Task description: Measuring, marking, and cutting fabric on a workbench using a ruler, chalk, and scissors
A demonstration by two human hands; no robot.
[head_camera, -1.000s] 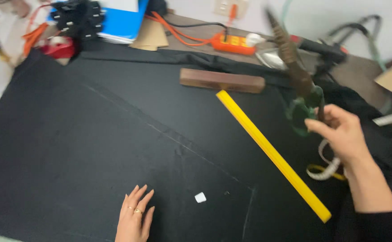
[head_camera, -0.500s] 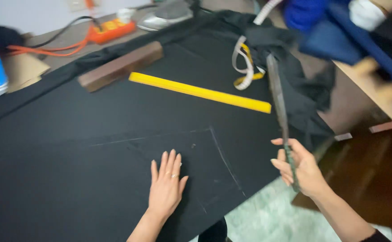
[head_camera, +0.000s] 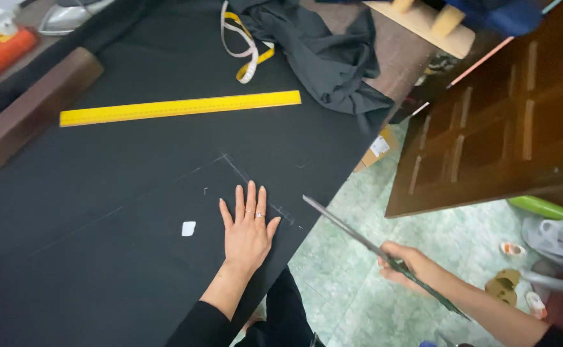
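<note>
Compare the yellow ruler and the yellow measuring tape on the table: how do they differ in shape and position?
The yellow ruler is stiff and lies flat and straight on the black fabric; the measuring tape is soft and curls in loops. The ruler lies alone, while the tape lies partly against the crumpled dark cloth. Both are yellow and beyond the left hand.

Matt black cloth (head_camera: pixel 133 193), glossy yellow plastic ruler (head_camera: pixel 180 107), dull metal scissors (head_camera: pixel 358 239), dark varnished wooden door (head_camera: pixel 500 122)

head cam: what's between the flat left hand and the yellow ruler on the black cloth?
Head view: only black fabric with faint chalk lines between left hand and long yellow ruler.
</note>
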